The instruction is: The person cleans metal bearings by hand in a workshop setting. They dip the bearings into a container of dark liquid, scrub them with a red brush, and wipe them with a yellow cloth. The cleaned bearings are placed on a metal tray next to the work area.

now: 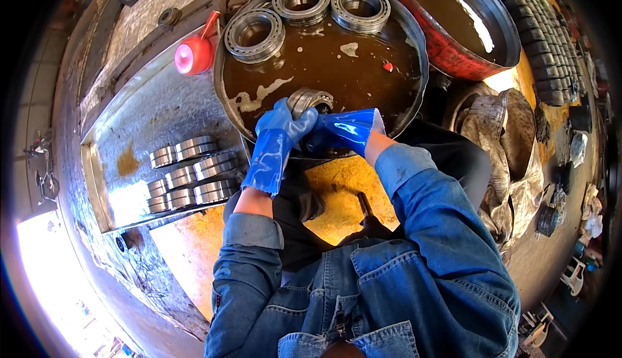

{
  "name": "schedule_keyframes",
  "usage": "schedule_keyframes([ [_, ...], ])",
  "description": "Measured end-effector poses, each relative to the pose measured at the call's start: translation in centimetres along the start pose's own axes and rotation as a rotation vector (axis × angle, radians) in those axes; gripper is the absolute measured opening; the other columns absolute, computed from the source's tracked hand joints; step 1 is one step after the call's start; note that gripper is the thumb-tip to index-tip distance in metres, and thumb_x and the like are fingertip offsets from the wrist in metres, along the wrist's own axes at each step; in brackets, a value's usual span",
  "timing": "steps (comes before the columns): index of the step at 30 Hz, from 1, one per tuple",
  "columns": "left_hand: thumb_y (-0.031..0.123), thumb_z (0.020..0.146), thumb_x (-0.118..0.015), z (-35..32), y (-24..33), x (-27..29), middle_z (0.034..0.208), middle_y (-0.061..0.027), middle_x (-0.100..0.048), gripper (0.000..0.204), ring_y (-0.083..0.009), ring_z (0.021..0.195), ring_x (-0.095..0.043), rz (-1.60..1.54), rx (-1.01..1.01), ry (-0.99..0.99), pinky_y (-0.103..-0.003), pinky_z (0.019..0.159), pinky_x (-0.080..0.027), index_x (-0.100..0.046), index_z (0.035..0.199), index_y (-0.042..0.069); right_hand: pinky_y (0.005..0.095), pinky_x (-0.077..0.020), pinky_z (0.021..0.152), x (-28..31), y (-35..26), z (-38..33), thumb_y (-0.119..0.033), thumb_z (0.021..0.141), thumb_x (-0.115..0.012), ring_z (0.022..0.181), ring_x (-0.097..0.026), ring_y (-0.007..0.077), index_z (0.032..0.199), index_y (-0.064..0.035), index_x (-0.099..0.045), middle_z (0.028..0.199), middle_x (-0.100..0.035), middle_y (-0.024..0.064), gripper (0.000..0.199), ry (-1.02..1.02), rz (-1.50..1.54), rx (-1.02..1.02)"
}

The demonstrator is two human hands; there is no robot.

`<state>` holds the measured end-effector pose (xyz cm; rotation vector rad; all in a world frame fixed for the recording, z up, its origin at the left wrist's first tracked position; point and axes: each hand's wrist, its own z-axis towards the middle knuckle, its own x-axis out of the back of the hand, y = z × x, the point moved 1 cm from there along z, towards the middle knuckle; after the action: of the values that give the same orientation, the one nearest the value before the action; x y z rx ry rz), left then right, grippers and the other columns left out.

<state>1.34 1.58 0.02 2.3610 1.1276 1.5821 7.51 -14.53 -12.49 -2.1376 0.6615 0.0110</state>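
Over the near edge of a round tub [420, 86] of brown liquid, I hold a small steel roller bearing [308, 99], tilted. My left hand [278, 128], in a long blue rubber glove, is closed on its left and near side, thumb pointing right. My right hand [327, 132], gloved alike, comes in from the right against the bearing's near side; its fingers are in shadow and hidden. Three larger bearings sit along the tub's far rim: a left one [254, 36], a middle one [300, 1] and a right one [360, 8].
Left of the tub, a metal tray [146, 108] holds several shiny bearings [194, 171] in rows and a red dipper [194, 55] near its far edge. At the far right stands a red drum [447, 50] of brown liquid. A dirty cloth sack [502, 157] lies right of my knee.
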Motion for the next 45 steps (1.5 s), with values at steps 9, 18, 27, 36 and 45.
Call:
schedule_keyframes([
  [9,0.069,0.083,-0.065,0.9,0.1,-0.6,0.121,-0.0304,-0.069,0.088,-0.0444,0.117,-0.066,0.045,-0.005,0.008,-0.048,0.101,-0.051,-0.058,0.137,-0.001,0.0339,-0.0436,0.107,-2.0,0.9,1.1,-0.02,0.102,-0.059,0.124,-0.056,0.0207,0.14,-0.008,-0.058,0.137,-0.062,0.0083,0.041,0.525,-1.322,0.646],
  [18,0.071,0.083,-0.065,0.3,0.3,0.1,0.124,-0.0316,-0.068,0.094,-0.0451,0.119,-0.065,0.041,0.009,-0.039,-0.048,0.103,-0.05,-0.054,0.141,-0.002,0.0369,-0.0428,0.107,-1.0,-2.9,-2.1,-0.024,0.102,-0.058,0.126,-0.058,0.0266,0.144,-0.0097,-0.056,0.138,-0.064,0.0109,0.045,0.047,-0.478,0.203],
  [27,0.071,0.084,-0.065,0.3,-0.4,-0.2,0.126,-0.0322,-0.067,0.097,-0.0443,0.121,-0.064,0.066,0.05,-0.022,-0.047,0.104,-0.05,-0.051,0.144,-0.003,0.0365,-0.0404,0.112,-1.7,-4.3,-2.9,-0.021,0.1,-0.059,0.128,-0.056,0.0263,0.142,-0.0094,-0.059,0.139,-0.063,0.0106,0.043,0.152,-0.912,0.237],
  [36,0.069,0.084,-0.067,0.6,0.1,0.1,0.125,-0.0293,-0.068,0.09,-0.044,0.119,-0.065,0.012,-0.019,-0.039,-0.047,0.104,-0.05,-0.056,0.141,0.0,0.0372,-0.0361,0.117,-2.6,0.1,0.8,-0.023,0.105,-0.052,0.136,-0.053,0.0244,0.141,-0.0103,-0.06,0.147,-0.059,0.0122,0.039,0.378,-0.683,0.506],
  [45,0.067,0.084,-0.067,-0.1,0.3,0.4,0.124,-0.0298,-0.068,0.088,-0.0446,0.119,-0.065,-0.011,-0.001,-0.024,-0.047,0.103,-0.05,-0.057,0.14,0.0,0.0372,-0.0329,0.121,-0.3,-3.5,-2.1,-0.026,0.107,-0.048,0.146,-0.045,0.0257,0.151,-0.0119,-0.051,0.156,-0.05,0.0107,0.046,-0.061,-0.435,0.062],
])
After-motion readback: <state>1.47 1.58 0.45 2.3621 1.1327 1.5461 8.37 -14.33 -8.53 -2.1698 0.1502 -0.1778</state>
